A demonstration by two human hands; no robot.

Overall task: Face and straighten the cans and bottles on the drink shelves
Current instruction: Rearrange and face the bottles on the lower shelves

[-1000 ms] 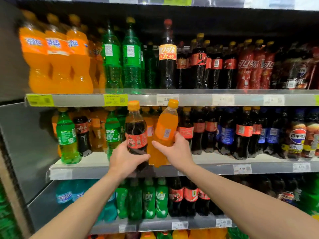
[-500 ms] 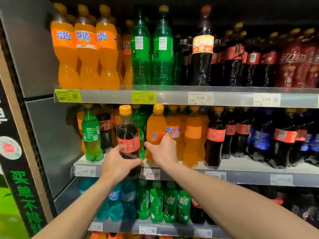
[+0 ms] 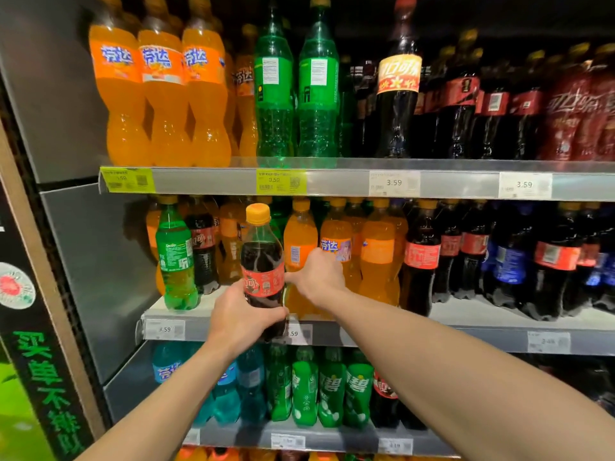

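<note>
Two hands are up at the middle shelf [image 3: 466, 319], and plenty is hard to read. Top-shelf caps are cut off by the frame edge, the bottles at far right blur into dark smears, and the price tag [image 3: 294, 333] below the hands is half covered, showing only "59". Left hand [image 3: 244, 319] is wrapped round the lower body of a cola bottle [image 3: 263, 261], fingers curled across its front, thumb out of sight behind; the bottle's base is hidden by that hand. It stands upright, out in front of the shelf edge, orange cap up, red label partly facing us. Right hand [image 3: 319, 276] reaches just beside it to an orange bottle [image 3: 299, 251] in the front row on the middle shelf; the fingers curl around that bottle's waist (their tips go behind it, so how tight the grip is I cannot tell). That bottle shows its barcode side. To its right stand more orange bottles, one with its blue lettering forward. At far left, a green bottle [image 3: 174, 257] stands alone near the shelf's end.
</note>
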